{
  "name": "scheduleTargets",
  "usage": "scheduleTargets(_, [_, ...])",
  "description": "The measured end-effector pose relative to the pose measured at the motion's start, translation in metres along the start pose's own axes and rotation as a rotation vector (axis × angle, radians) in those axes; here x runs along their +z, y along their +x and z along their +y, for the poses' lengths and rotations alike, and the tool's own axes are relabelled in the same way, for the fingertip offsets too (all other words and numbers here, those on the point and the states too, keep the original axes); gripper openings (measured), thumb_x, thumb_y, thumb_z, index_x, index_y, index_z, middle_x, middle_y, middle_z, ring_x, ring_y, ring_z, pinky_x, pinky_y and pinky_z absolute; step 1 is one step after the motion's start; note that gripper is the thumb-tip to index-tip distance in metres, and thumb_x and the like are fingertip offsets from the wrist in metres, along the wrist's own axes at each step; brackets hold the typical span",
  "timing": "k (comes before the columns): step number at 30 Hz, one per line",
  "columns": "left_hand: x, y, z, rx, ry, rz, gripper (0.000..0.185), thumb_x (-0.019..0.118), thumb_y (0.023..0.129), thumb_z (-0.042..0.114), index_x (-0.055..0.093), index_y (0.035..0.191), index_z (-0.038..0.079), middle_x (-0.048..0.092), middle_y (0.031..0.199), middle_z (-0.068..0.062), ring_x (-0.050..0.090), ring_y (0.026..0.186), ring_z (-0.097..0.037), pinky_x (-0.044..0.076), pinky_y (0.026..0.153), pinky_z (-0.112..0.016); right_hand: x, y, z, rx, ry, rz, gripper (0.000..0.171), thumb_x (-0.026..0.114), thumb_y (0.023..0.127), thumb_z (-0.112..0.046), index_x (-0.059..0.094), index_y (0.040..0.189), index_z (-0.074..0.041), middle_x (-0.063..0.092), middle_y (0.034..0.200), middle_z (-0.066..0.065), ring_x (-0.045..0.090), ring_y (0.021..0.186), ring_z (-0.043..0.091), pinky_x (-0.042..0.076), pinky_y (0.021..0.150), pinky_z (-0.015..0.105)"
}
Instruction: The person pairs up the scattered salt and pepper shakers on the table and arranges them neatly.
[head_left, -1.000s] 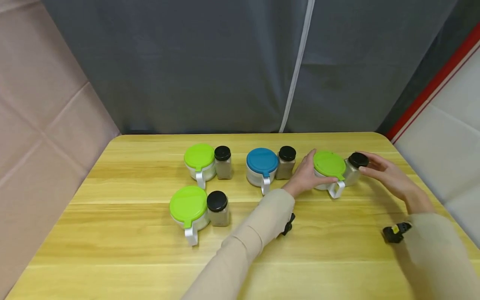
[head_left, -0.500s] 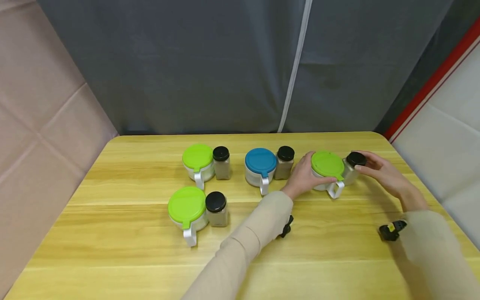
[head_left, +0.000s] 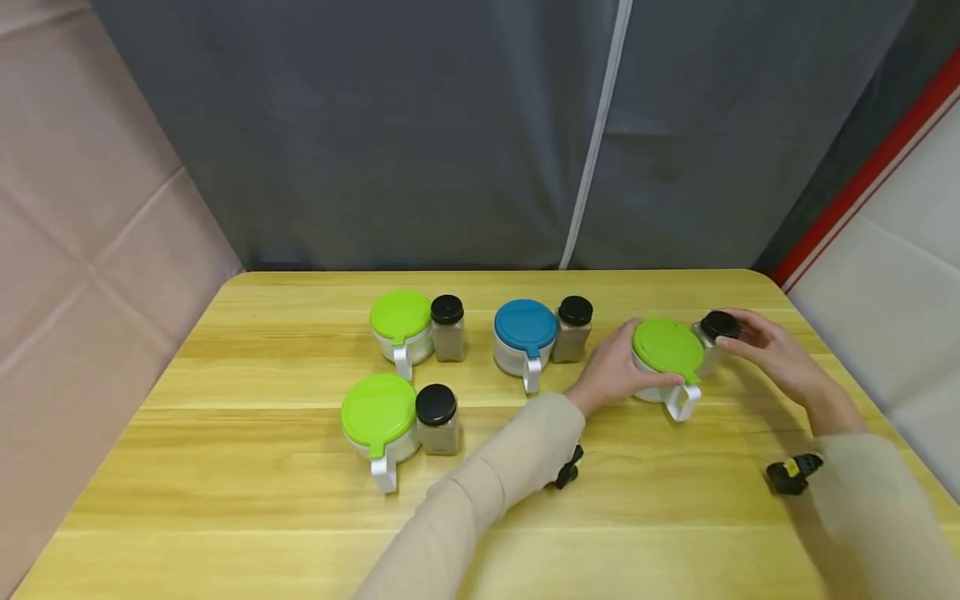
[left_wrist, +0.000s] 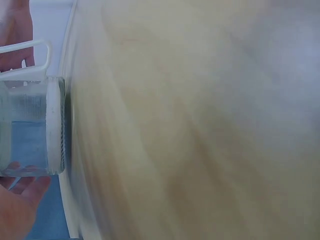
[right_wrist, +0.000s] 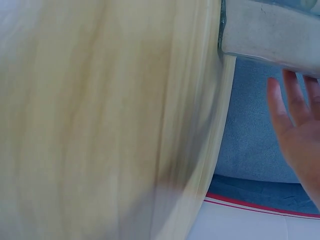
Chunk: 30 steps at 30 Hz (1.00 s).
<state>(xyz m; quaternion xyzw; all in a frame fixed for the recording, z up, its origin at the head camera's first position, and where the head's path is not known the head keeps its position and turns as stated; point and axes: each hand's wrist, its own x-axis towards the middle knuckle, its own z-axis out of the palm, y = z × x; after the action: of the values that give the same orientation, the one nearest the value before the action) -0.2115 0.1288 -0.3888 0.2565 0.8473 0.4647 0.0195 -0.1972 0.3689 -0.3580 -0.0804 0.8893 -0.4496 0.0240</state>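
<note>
In the head view, my left hand (head_left: 617, 367) grips a round glass seasoning jar with a green lid (head_left: 667, 346) and a white handle, thumb in front and fingers behind. The left wrist view shows that jar's clear body (left_wrist: 30, 115) upright near the table's far edge. To its right, my right hand (head_left: 783, 358) holds a square spice jar with a black lid (head_left: 720, 325), thumb on the near side and fingers behind. In the right wrist view, the fingers (right_wrist: 296, 97) reach to the side of the square jar (right_wrist: 270, 32). The two jars overlap in the head view.
Further left stand a blue-lidded jar (head_left: 525, 325) beside a black-lidded spice jar (head_left: 573, 325), and a green-lidded jar (head_left: 401, 315) beside another spice jar (head_left: 448, 329). Nearer stands a third such pair, a green-lidded jar (head_left: 378, 412) and spice jar (head_left: 437, 421). A grey curtain (head_left: 412, 133) hangs behind the table.
My left hand has shifted the green-lidded jar a little nearer to me and to the right. The spice jar in my right hand has barely moved. The other jars stand as before.
</note>
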Motion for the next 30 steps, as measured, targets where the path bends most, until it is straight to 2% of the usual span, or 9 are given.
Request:
scheduleTargets(4, [-0.002,-0.006,0.002,0.01,0.0,-0.013,0.082,0.073,0.063,0.05,0.036,0.13,0.019,0.046,0.115,0.011,0.045,0.099,-0.001,0.038,0.081,-0.018,-0.002,-0.005,0.002,-0.007,0.002,0.008,0.045,0.051,0.091,-0.021,0.035,0.133,-0.017,0.039,0.114,-0.009,0.041,0.096,-0.004,0.036,0.07,0.01])
scheduleTargets(10, [-0.008,-0.016,0.005,0.005,0.005,-0.041,0.083,0.073,0.064,0.05,0.035,0.131,0.02,0.046,0.117,0.011,0.044,0.101,-0.001,0.037,0.083,-0.019,-0.005,-0.015,0.003,-0.047,0.026,0.038,0.041,0.053,0.09,-0.015,0.04,0.129,-0.015,0.046,0.108,-0.013,0.046,0.093,-0.004,0.038,0.069,0.009])
scheduleTargets(17, [-0.016,-0.028,0.01,0.038,-0.009,-0.083,0.082,0.073,0.065,0.048,0.034,0.132,0.019,0.046,0.117,0.012,0.045,0.1,-0.001,0.038,0.082,-0.019,-0.007,-0.025,0.002,-0.003,-0.02,0.041,0.043,0.051,0.09,-0.019,0.035,0.131,-0.015,0.038,0.115,-0.012,0.041,0.094,-0.008,0.036,0.069,0.008])
scheduleTargets(26, [-0.023,-0.047,0.01,0.029,0.022,-0.141,0.088,0.071,0.067,0.048,0.027,0.137,0.019,0.041,0.126,0.009,0.042,0.108,-0.004,0.036,0.088,-0.023,-0.001,-0.036,0.0,-0.059,0.012,0.065,0.037,0.054,0.088,-0.008,0.043,0.123,-0.011,0.051,0.101,-0.016,0.049,0.089,-0.004,0.04,0.067,0.011])
scheduleTargets(30, [-0.027,-0.057,0.008,0.047,0.022,-0.142,0.086,0.072,0.067,0.047,0.029,0.136,0.019,0.042,0.126,0.009,0.042,0.108,-0.004,0.036,0.088,-0.022,0.002,-0.042,-0.003,-0.093,0.023,0.035,0.038,0.054,0.088,-0.007,0.044,0.124,-0.013,0.05,0.104,-0.014,0.049,0.089,-0.004,0.041,0.067,0.012])
